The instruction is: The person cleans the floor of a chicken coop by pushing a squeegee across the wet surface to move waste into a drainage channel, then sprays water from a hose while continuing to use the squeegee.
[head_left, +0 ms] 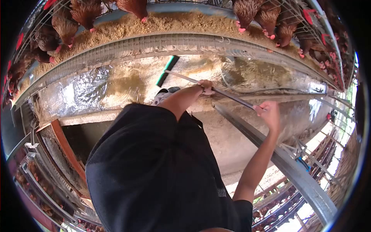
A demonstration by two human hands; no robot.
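My left hand (206, 87) is closed around the middle of the long metal handle of a push broom (232, 98). Farther up, near the handle's upper end, my right hand (266, 109) grips the same pole. The green-and-black broom head (167, 71) rests on the wet concrete floor (129, 83), left of my hands. Whether its dark edge is bristle or rubber I cannot make out. Murky water and brown dirt spread around the head. A patterned shoe (164, 96) shows just below it, partly hidden by my left arm.
Caged brown hens (83, 13) reach over a feed trough (185, 23) full of feed. A wire mesh tray (154, 44) runs below the trough. A metal beam (286, 166) slants up close to my right arm. An orange-brown edged opening (67, 143) lies at left.
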